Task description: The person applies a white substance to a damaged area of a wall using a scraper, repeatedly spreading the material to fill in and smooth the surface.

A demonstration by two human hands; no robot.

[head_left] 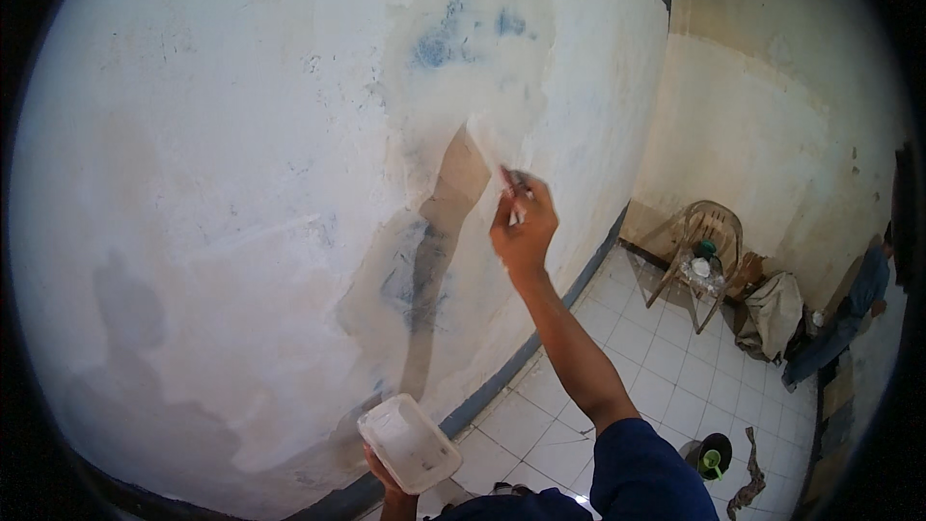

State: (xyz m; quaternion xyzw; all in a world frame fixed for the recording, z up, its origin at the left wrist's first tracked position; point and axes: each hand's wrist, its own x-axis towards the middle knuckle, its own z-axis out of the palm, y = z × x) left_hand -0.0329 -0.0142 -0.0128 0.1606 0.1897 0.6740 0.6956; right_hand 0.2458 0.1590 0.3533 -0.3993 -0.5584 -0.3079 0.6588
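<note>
My right hand (528, 229) is raised in front of the wall, its fingers closed around the handle of a putty knife (487, 145). The knife's pale blade tilts up to the left, its tip at or very near the wall (260, 116). Around the tip lies a smeared beige patch with blue stains above and below it. Low in front of me, my left hand (384, 471) grips a white rectangular plastic tub (446, 458) by its left side. Whitish paste coats the inside of the tub; how deep it is I cannot tell.
A paint-spattered plastic chair (735, 241) stands in the far corner, with a green item and white stuff on its seat. Beside it are a draped cloth (775, 314) and a person (854, 304). A dark bucket (725, 442) and a twisted rag (750, 487) lie on the tiled floor (666, 362).
</note>
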